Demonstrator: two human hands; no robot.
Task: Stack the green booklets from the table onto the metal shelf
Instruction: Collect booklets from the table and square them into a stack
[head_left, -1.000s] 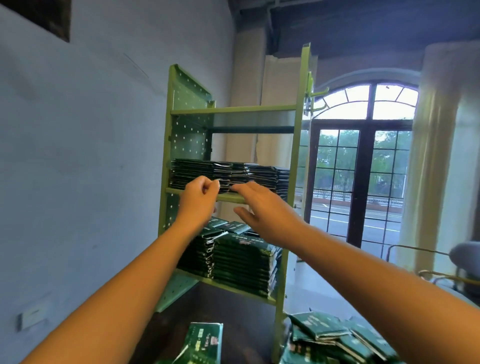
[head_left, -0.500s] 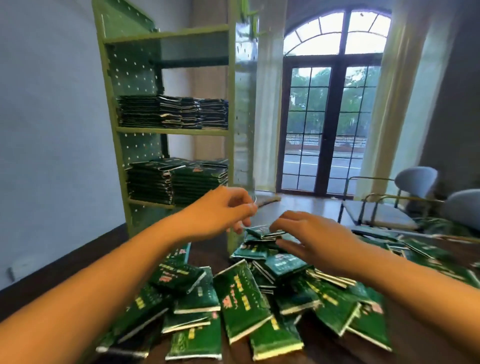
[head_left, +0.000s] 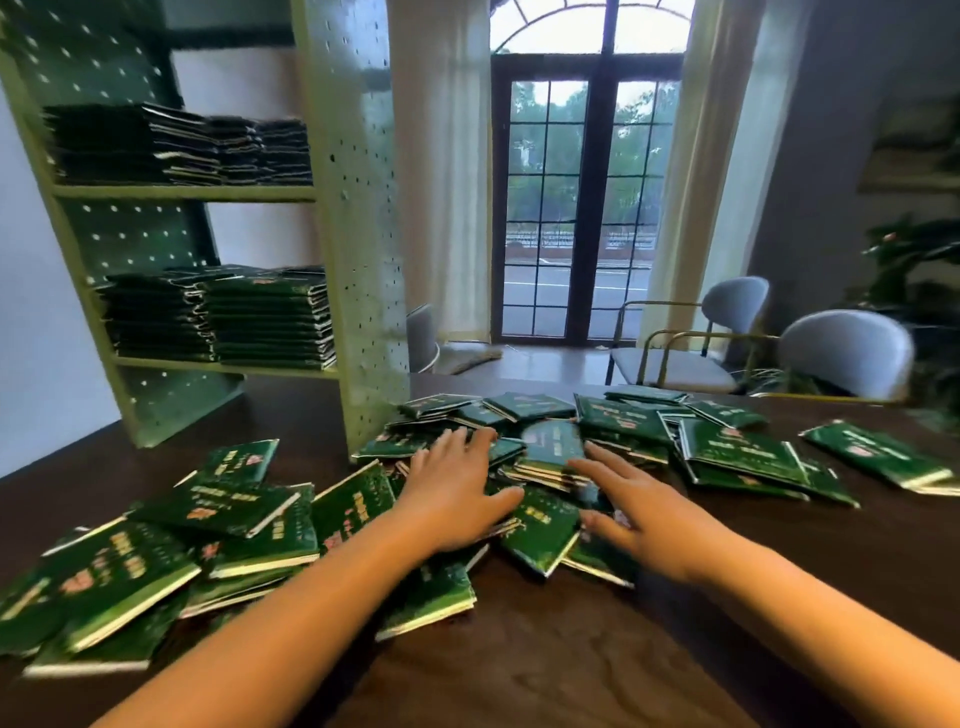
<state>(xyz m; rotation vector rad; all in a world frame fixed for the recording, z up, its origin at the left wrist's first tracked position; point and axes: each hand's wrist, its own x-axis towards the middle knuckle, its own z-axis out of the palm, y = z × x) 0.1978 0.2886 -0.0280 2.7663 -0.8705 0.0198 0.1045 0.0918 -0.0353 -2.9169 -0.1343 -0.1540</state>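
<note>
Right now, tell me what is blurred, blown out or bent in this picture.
Head view: the window is blown out at its arched top. Head view: the loose booklets near the left edge are smeared, their print unreadable. Head view: the wide lens tilts the metal shelf. Head view: the left hand and right hand look sharper than the edges.

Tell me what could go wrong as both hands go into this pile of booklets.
1. The loose booklets overlap at odd angles, and the left hand and right hand are spread open over them; a scooped bunch may fan out or slip.
2. The lower-shelf stacks have ragged edges; more on top could slide off the metal shelf.
</note>
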